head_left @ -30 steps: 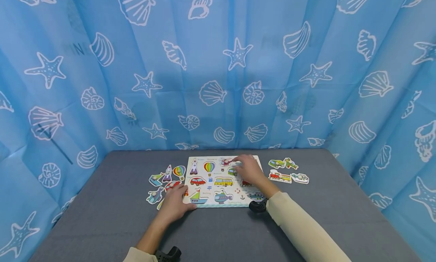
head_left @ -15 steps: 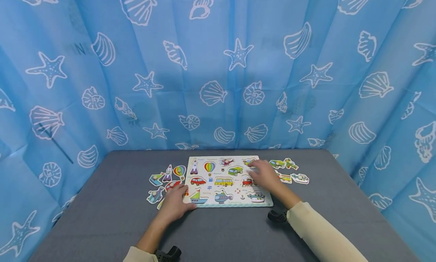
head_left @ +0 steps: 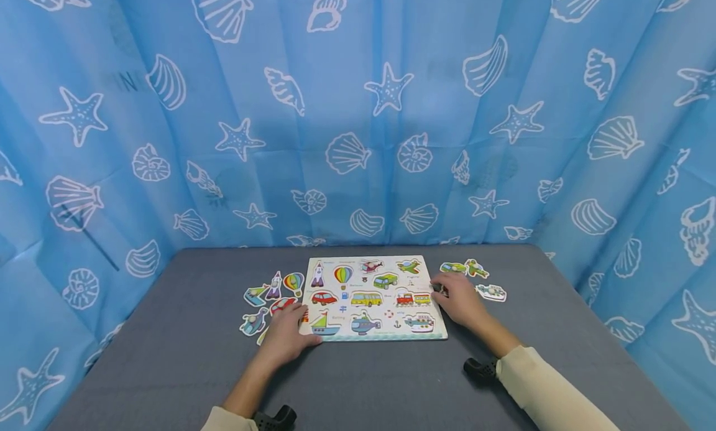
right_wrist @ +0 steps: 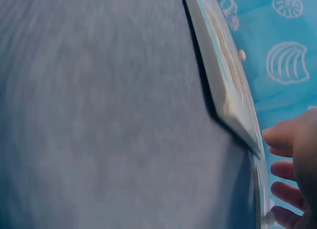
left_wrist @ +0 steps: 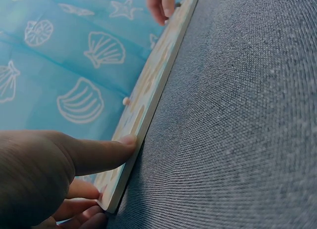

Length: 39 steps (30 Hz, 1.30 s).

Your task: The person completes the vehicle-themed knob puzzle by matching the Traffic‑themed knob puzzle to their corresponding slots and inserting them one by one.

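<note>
A white wooden puzzle board (head_left: 327, 282) with pictures of vehicles lies on the grey table. My left hand (head_left: 288, 336) grips its near left corner. In the left wrist view the thumb (left_wrist: 106, 155) presses on the front edge and the fingers curl at the side. A round knob (left_wrist: 126, 101) stands up from the board. Just past the board's right edge, my right hand (head_left: 460, 300) hovers low with thumb and fingers apart. It covers the spot by the loose ship piece (head_left: 492, 293). Another knob (right_wrist: 269, 218) shows by its fingertips in the right wrist view.
Left of the board lie several loose pieces, among them a rocket (head_left: 275, 286), a hot-air balloon (head_left: 293, 284) and a red car (head_left: 282, 305). At the right are a green truck piece (head_left: 452, 267) and a plane piece (head_left: 477, 268). A blue shell-patterned curtain (head_left: 358, 188) hangs behind.
My right hand has moved right, from the helicopter picture across the board to beyond its right edge, and now covers the loose train piece. The left hand has stayed at the corner.
</note>
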{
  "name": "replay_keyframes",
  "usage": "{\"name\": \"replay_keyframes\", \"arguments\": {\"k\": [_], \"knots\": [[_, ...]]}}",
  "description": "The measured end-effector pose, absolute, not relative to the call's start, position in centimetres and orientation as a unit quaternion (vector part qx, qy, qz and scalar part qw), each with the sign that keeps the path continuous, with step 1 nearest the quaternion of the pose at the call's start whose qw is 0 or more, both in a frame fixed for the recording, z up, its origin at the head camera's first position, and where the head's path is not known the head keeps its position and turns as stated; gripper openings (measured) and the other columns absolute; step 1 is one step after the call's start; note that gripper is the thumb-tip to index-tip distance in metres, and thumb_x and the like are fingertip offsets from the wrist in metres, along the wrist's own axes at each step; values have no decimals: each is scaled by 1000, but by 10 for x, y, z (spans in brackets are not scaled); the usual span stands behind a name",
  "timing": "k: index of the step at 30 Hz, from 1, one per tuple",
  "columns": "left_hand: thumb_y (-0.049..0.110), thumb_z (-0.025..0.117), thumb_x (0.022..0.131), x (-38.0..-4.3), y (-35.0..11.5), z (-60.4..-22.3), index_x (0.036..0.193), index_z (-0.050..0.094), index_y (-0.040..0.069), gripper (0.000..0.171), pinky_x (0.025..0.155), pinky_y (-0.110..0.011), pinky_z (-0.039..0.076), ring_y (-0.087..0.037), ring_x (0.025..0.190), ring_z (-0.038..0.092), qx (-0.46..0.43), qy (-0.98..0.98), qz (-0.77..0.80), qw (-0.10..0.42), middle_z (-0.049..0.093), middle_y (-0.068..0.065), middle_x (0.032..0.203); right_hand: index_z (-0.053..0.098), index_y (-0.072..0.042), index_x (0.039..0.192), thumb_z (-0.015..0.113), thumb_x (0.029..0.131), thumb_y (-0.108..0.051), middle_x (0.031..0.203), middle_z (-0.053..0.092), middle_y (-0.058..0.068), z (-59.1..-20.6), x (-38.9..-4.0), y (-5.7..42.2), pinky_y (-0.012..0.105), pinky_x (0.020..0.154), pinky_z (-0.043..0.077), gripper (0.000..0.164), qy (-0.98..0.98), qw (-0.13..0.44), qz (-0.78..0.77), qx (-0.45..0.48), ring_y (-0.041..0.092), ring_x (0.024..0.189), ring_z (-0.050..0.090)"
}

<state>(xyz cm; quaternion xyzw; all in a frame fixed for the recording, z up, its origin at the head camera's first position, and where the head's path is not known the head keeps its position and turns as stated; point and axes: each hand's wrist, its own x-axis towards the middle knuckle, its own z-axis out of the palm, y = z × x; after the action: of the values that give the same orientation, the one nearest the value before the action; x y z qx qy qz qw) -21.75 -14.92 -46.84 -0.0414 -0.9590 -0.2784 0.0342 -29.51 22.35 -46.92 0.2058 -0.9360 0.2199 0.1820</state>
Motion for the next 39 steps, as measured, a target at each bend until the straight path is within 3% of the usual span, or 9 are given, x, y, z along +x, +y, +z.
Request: {"name": "replay_keyframes", "arguments": {"k": [6, 24, 39], "knots": [[26, 87, 72, -217, -150, -470, 129, 58, -5, 71, 97, -54, 38, -42, 121, 44, -44, -959, -279, 33, 51, -23, 134, 71, 0, 100, 75, 81, -5, 104, 68, 16, -470, -296, 237, 56, 88, 42, 20, -942, 186, 207, 187, 38, 100, 60], [27, 87, 72, -220, -151, -472, 129, 58, -5, 72, 98, -54, 37, -43, 122, 44, -46, -960, -272, 38, 51, -23, 134, 71, -4, 88, 71, 81, -2, 90, 68, 14, -472, -299, 266, 55, 83, 43, 7, -955, 168, 194, 152, 40, 92, 61], [27, 87, 72, -218, -150, -471, 130, 58, -5, 72, 98, -54, 38, -43, 122, 43, -39, -959, -279, 35, 50, -23, 135, 69, -6, 83, 73, 82, -5, 83, 66, 7, -466, -298, 264, 51, 75, 46, 5, -965, 138, 184, 127, 32, 83, 62]]}}
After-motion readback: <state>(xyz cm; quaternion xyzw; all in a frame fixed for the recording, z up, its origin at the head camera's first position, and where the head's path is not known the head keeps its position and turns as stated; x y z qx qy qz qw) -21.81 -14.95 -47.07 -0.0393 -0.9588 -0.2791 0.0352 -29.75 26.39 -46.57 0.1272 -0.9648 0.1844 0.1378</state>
